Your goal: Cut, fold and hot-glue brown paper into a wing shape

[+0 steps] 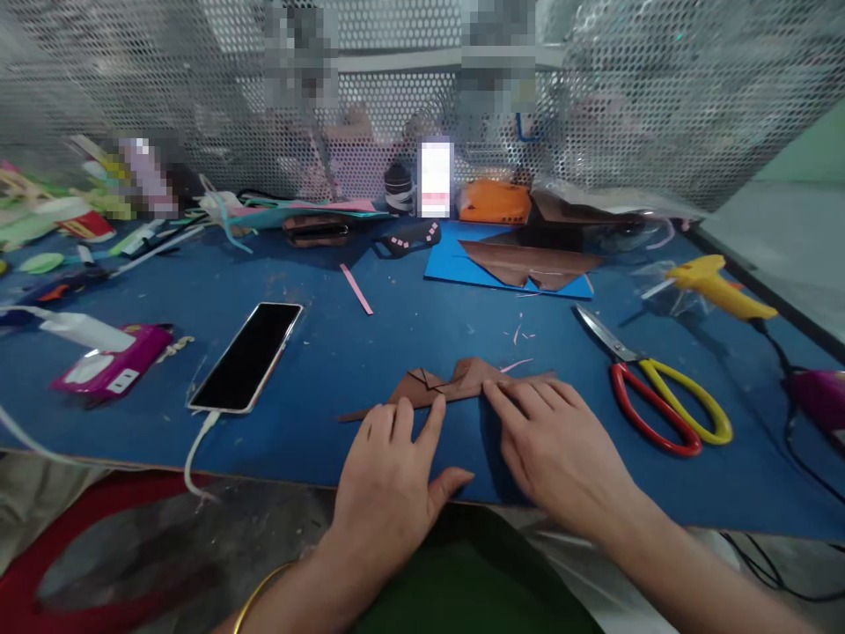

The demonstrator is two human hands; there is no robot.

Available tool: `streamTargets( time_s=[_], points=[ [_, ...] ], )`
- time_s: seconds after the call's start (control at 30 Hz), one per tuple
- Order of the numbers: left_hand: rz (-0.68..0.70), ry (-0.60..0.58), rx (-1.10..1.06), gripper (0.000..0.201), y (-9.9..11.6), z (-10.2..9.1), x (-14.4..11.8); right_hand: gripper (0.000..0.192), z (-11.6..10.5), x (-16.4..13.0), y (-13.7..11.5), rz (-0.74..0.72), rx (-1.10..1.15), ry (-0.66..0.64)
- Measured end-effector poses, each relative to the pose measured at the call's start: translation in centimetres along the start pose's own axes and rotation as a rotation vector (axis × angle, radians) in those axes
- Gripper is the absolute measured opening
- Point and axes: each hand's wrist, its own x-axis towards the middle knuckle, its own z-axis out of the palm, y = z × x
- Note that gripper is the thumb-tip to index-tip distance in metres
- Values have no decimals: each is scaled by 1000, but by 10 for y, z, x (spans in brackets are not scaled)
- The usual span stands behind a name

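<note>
Hands first, right at the near edge of the blue desk [330, 352]: left hand [389, 480] lies flat, palm down, fingers [432, 423] stretched out with the tips pressing the near edge of a folded brown paper piece [449, 386]. Right hand [561, 449] is flat too, its fingers together and laid over the right part of the same piece. Neither hand grips anything, they just pin the paper to the desk.

Left of the hands there's a dark-screened phone [246, 357] with a white cable [198, 445] running off the near edge, and further left a pink packet [109, 370]. Right of the hands sit scissors [653, 396] with one red and one yellow handle, blades pointing far-left. A bit farther right, a yellow glue gun [716, 286].

Going farther, a blue sheet [449, 264] carries bigger brown paper cutouts [528, 262], with a pink strip [356, 289] to its left. At the far edge is an orange thing [495, 202], maybe a bag, hard to tell, in front of a perforated metal screen [660, 97].
</note>
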Motion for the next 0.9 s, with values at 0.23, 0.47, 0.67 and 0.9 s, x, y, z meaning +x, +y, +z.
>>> streamTargets(
  time_s=[0.23, 0.47, 0.67, 0.9],
  points=[
    [-35, 15, -3, 79, 9, 5, 4, 48, 2, -4, -26, 115, -29, -12],
    [59, 45, -89, 68, 11, 7, 8, 50, 10, -4, -29, 126, 109, -17],
    [28, 21, -110, 73, 11, 8, 9, 55, 11, -2, -31, 70, 124, -31],
    [12, 58, -76, 88, 13, 12, 9, 49, 15, -15, -25, 169, 92, 49]
  ],
)
